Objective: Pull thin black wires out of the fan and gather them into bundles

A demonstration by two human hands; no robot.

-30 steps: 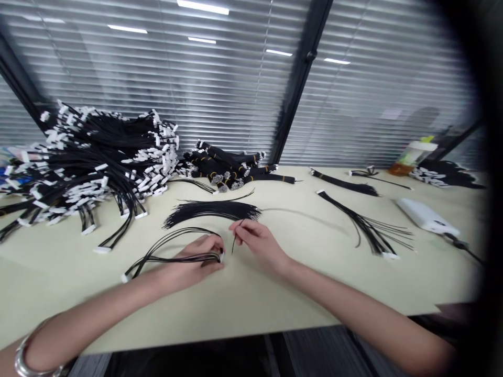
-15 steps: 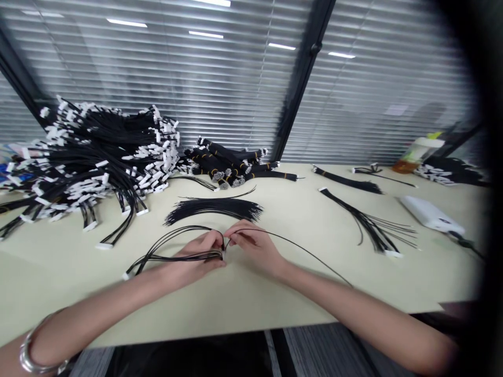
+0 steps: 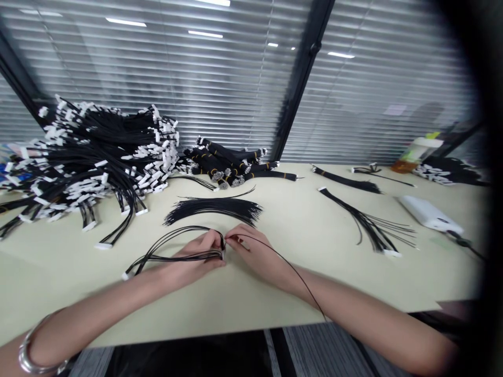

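My left hand (image 3: 204,252) is closed on a wire harness (image 3: 157,241), its black wires looping out to the left. One white connector (image 3: 223,254) of that harness shows at my left fingertips; the other white end (image 3: 125,276) lies by my forearm. Pinched between the thumb and forefinger of my right hand (image 3: 251,248) is a single black wire (image 3: 288,265), its tip close to the connector. The wire's long tail curves right over my wrist towards the table's front edge. Whether the tip sits inside the connector, I cannot tell. Just beyond my hands lies a bundle of loose black wires (image 3: 212,210).
A big heap of wire harnesses (image 3: 106,152) with white connectors fills the back left. Banded wire bundles (image 3: 231,162) lie behind my hands. To the right are a partly fanned harness (image 3: 365,222), a white power bank (image 3: 430,215) and a cup of brown drink (image 3: 411,155).
The tail of the single wire has swung left and towards me, now crossing my right wrist. My right fingers have shifted slightly at the connector; my left hand has stayed nearly still.
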